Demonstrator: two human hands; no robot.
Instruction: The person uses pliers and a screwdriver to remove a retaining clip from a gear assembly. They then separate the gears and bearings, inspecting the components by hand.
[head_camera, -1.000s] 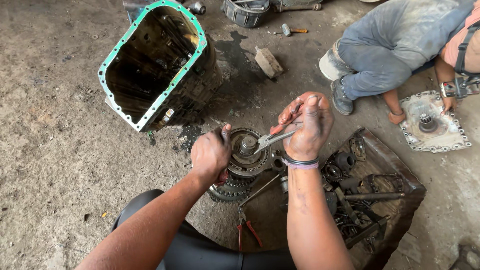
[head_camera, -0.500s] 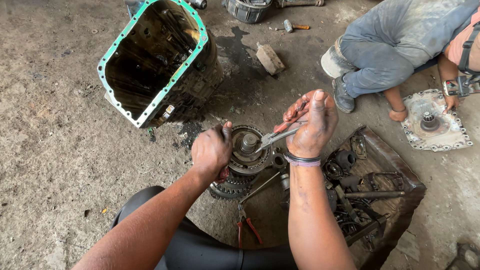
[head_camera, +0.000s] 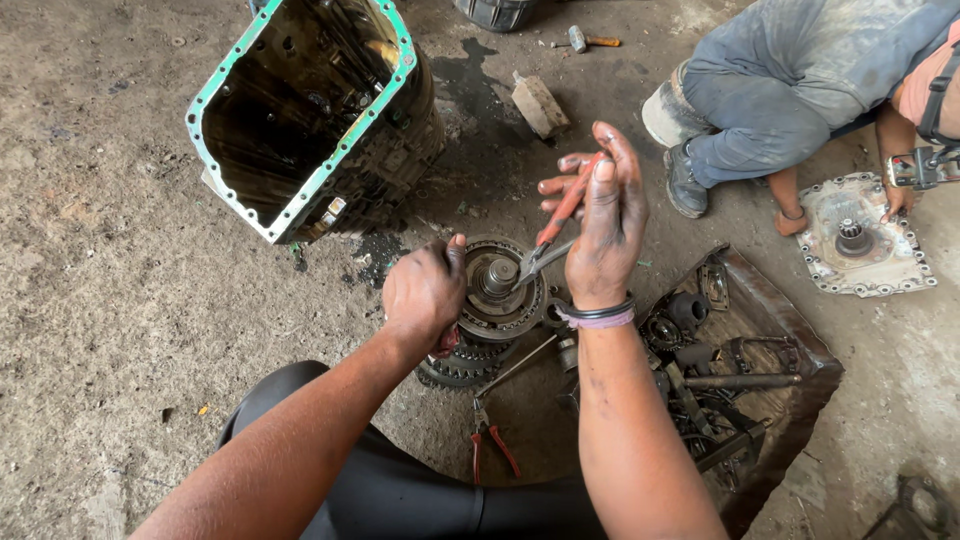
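At frame centre our left hand (head_camera: 425, 292) grips the gear (head_camera: 497, 290), fingers curled tight; our right hand (head_camera: 600, 220) closes loosely round red-handled pliers (head_camera: 548, 240), tips at the gear's shaft.

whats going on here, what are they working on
A person on a dirt floor steadies a greasy gear assembly with the left hand, while the right hand works red-handled pliers at the shaft in its middle. A second pair of pliers lies on the ground below, a tray of parts sits to the right, and an open green-rimmed housing lies behind.
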